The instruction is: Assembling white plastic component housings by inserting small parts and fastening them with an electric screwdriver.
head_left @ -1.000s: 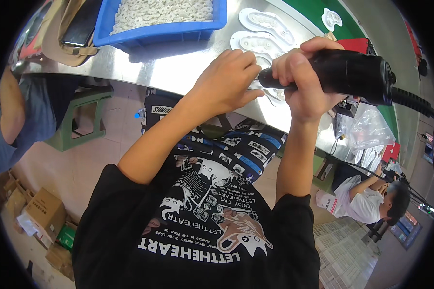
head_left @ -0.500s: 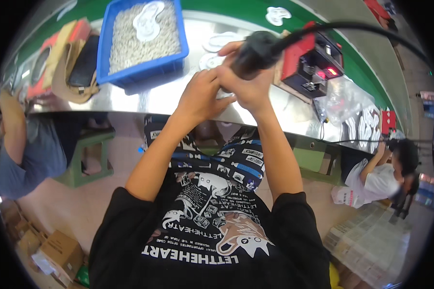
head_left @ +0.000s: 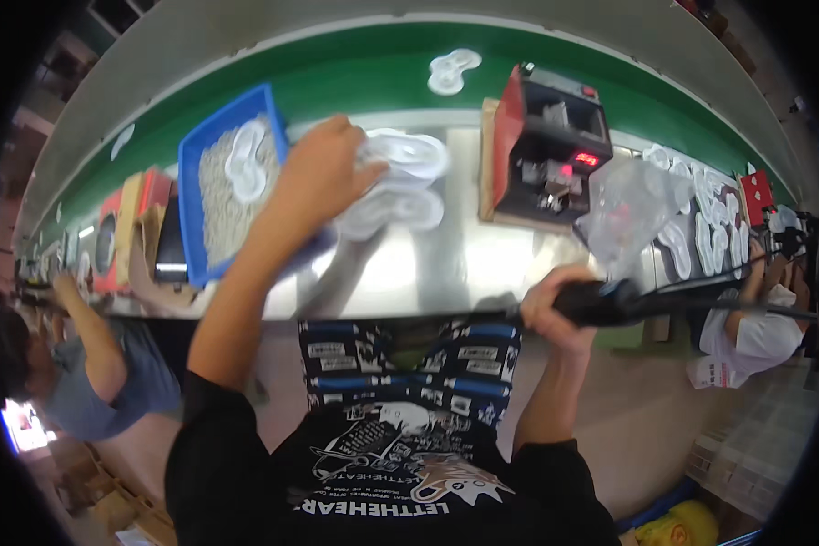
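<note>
The shiny table (head_left: 464,264) runs by a green belt (head_left: 355,82). On it sit a blue bin (head_left: 189,200) and a red machine (head_left: 513,132). The left hand (head_left: 323,168) bends over blurry white pieces (head_left: 405,155), at least 2; I can't tell if it pinches any. The right hand (head_left: 560,309) wraps round a black tool (head_left: 601,303) near the table edge. 1 bin piece (head_left: 247,162) lies on tiny bits (head_left: 220,214). The work looks partway: the belt piece (head_left: 452,71) may be done, the rest maybe not.
</note>
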A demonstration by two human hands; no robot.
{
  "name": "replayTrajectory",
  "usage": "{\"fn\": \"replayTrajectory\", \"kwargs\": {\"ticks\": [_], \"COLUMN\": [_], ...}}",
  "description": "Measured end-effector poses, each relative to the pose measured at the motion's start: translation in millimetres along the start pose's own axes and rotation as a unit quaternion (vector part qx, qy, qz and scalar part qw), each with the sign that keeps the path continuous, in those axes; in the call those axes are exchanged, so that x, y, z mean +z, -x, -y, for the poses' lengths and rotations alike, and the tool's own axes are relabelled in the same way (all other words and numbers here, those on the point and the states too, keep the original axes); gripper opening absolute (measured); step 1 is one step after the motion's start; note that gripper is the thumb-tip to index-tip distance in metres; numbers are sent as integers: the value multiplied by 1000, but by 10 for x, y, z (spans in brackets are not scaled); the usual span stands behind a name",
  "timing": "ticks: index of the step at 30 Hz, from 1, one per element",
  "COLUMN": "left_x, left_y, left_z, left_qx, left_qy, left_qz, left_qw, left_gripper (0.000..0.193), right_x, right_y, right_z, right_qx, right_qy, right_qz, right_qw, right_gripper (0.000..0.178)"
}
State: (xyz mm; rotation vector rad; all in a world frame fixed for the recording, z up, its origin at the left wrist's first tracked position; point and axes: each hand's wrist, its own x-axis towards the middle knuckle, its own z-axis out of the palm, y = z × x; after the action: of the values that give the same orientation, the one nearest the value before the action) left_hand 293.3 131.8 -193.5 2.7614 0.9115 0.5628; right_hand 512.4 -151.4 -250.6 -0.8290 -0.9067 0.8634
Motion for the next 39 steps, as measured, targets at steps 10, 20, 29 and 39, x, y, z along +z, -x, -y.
{"fn": "replayTrajectory", "kwargs": {"ticks": [10,20,29,39], "left_x": [1064,810,476,770], "left_y": [-1983,-1419,1209,1439], "left_z": [392,571,-415,-381], "left_qx": [-205,-58,-70,-26], "left_qy": [-24,-16,59,105], "left_qz": [107,-16,72,-112], "left_qw": [973,998,993,988], "left_gripper": [40,40,45,43], "right_x": [-476,-381,-48,1816], "right_y": [240,282,140,-395], "right_z": [-91,-158,-121,840], "right_qx": [127,2,-166,-345], "right_qy": [12,85,475,228], "right_qz": [-61,-189,-412,176], "right_qw": [990,978,760,893], "right_gripper": [39,42,67,26]}}
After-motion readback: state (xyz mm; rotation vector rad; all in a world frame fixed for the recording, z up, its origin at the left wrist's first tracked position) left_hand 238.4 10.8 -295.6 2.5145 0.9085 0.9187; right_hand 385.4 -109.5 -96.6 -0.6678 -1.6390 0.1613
